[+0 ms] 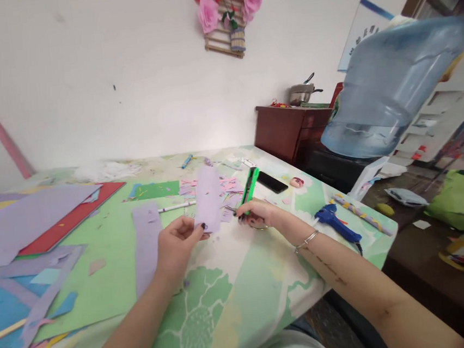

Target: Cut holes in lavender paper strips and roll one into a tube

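Over patterned tabletop, pinching lilac paper strip mid-frame with left hand, gripping green cutter in right hand, apparently trimming, needing steady pinching.

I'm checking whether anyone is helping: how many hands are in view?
2. The left hand pinches the near end of a pale purple paper strip; the right hand holds a green-and-black tool. Some fingers are partly hidden, but no other hand shows.

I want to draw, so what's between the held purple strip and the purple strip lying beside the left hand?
In the head view, a white pen lies between them; nearer the wearer is the left hand.
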Motion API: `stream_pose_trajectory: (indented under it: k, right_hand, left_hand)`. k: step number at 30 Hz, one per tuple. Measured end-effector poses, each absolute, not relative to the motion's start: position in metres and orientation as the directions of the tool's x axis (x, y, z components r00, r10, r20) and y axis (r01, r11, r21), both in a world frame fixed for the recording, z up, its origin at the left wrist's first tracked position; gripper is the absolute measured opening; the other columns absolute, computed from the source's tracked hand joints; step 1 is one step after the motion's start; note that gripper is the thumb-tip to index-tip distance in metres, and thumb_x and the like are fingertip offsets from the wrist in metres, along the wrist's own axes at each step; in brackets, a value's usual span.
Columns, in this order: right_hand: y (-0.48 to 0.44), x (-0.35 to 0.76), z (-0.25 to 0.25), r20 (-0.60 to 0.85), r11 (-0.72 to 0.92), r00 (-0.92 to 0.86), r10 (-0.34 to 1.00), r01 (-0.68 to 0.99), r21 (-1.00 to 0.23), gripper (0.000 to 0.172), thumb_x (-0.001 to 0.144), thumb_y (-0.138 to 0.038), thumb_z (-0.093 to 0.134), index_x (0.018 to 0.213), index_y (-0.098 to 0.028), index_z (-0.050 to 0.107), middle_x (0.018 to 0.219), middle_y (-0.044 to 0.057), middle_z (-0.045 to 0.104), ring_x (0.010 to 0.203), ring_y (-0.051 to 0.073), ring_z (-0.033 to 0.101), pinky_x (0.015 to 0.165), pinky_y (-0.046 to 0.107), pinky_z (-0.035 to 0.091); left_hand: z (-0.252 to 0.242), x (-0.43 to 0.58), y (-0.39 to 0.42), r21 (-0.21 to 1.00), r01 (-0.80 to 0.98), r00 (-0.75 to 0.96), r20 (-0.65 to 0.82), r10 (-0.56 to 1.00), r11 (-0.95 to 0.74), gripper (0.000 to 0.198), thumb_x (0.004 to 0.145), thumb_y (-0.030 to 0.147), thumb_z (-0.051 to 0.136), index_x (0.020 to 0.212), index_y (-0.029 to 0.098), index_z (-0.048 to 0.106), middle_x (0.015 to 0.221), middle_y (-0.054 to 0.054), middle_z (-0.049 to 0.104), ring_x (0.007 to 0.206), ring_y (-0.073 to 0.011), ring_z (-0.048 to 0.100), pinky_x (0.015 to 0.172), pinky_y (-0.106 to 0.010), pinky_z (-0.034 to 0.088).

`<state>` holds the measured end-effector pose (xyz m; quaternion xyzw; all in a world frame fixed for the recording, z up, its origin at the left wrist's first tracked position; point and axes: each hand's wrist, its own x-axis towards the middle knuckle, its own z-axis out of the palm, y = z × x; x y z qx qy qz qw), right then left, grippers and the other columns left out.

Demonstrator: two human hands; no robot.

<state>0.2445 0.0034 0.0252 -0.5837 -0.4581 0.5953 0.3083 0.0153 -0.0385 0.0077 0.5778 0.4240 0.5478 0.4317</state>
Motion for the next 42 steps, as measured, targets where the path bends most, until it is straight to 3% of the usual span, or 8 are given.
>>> stream_pose_trajectory:
  k: [4, 9, 13, 16, 19, 22, 29, 42]
  right_hand:
    - [0.0, 0.221, 0.016, -0.504, -0.423, -0.226, 0.833, 0.327, -0.845, 0.025, 0.064, -0.027, 0.066, 0.05, -0.015, 0.049, 0.034, -0.002, 0.046, 0.027, 0.005, 0.028, 0.027, 0.018, 0.016]
    - [-0.008, 0.213, 0.008, -0.369, -0.221, -0.249, 0.895, 0.473, -0.853, 0.041, 0.073, -0.043, 0.062, 0.044, -0.018, 0.047, 0.032, -0.002, 0.045, 0.026, 0.006, 0.029, 0.029, 0.022, 0.018]
    - [-0.015, 0.214, 0.01, 0.035, 0.103, -0.127, 0.991, 0.585, -0.805, 0.053, 0.078, -0.047, 0.057, 0.035, -0.018, 0.044, 0.028, -0.002, 0.035, 0.03, 0.007, 0.033, 0.034, 0.022, 0.021]
    - [-0.027, 0.212, 0.016, 0.342, 0.296, -0.025, 0.94, 0.559, -0.775, 0.047, 0.084, -0.045, 0.05, 0.047, -0.016, 0.055, 0.037, -0.002, 0.041, 0.037, 0.007, 0.037, 0.039, 0.021, 0.025]
    - [-0.042, 0.205, 0.021, 0.296, 0.361, -0.246, 0.923, 0.287, -0.887, 0.05, 0.091, -0.047, 0.033, 0.066, -0.014, 0.06, 0.043, -0.003, 0.045, 0.04, 0.008, 0.043, 0.044, 0.021, 0.033]
    - [-0.052, 0.197, 0.023, 0.223, 0.323, -0.449, 0.865, 0.158, -0.933, 0.035, 0.086, -0.044, 0.049, 0.071, -0.013, 0.057, 0.051, -0.001, 0.053, 0.044, 0.008, 0.049, 0.044, 0.02, 0.036]
    - [-0.049, 0.196, 0.021, 0.174, 0.193, -0.432, 0.885, -0.002, -0.981, 0.031, 0.081, -0.04, 0.055, 0.067, -0.013, 0.053, 0.046, -0.003, 0.052, 0.036, 0.007, 0.048, 0.039, 0.019, 0.033]
    - [-0.047, 0.201, 0.02, 0.242, 0.228, -0.388, 0.889, -0.082, -0.97, 0.03, 0.082, -0.04, 0.056, 0.069, -0.013, 0.054, 0.046, -0.004, 0.052, 0.035, 0.007, 0.047, 0.038, 0.018, 0.033]
  left_hand:
    - [0.014, 0.019, -0.038, 0.946, -0.292, 0.033, 0.154, 0.987, -0.138, 0.025, 0.06, 0.023, 0.073, 0.07, 0.016, 0.052, 0.065, 0.003, 0.064, 0.066, -0.0121, 0.064, 0.067, -0.025, 0.053]
    - [0.016, 0.023, -0.043, 0.943, -0.317, 0.108, 0.143, 0.984, -0.102, 0.024, 0.062, 0.019, 0.07, 0.078, 0.016, 0.053, 0.07, 0.001, 0.068, 0.068, -0.0134, 0.065, 0.065, -0.025, 0.052]
    - [0.014, 0.024, -0.045, 0.95, -0.285, 0.153, 0.174, 0.973, -0.125, 0.018, 0.062, 0.014, 0.065, 0.074, 0.016, 0.051, 0.066, 0.001, 0.067, 0.063, -0.0124, 0.064, 0.059, -0.022, 0.05]
    - [0.015, 0.025, -0.044, 0.953, -0.253, 0.146, 0.209, 0.967, -0.168, 0.016, 0.063, 0.01, 0.06, 0.071, 0.017, 0.048, 0.062, 0.002, 0.065, 0.058, -0.0104, 0.061, 0.055, -0.021, 0.047]
    - [0.016, 0.027, -0.042, 0.959, -0.21, 0.121, 0.22, 0.968, -0.192, 0.017, 0.06, 0.008, 0.058, 0.068, 0.017, 0.046, 0.056, 0.005, 0.062, 0.05, -0.0082, 0.055, 0.05, -0.019, 0.044]
    - [0.016, 0.028, -0.041, 0.957, -0.197, 0.109, 0.238, 0.965, -0.214, 0.019, 0.058, 0.008, 0.06, 0.066, 0.017, 0.045, 0.055, 0.007, 0.058, 0.047, -0.0067, 0.052, 0.047, -0.018, 0.042]
    - [0.016, 0.027, -0.041, 0.937, -0.307, 0.174, 0.228, 0.958, -0.167, 0.017, 0.062, 0.012, 0.065, 0.075, 0.016, 0.055, 0.071, 0.002, 0.065, 0.063, -0.0104, 0.058, 0.055, -0.021, 0.049]
    - [0.022, 0.023, -0.04, 0.832, -0.542, 0.235, 0.012, 0.972, 0.121, 0.02, 0.053, 0.003, 0.066, 0.07, 0.013, 0.072, 0.075, -0.004, 0.071, 0.072, -0.0133, 0.064, 0.068, -0.021, 0.054]
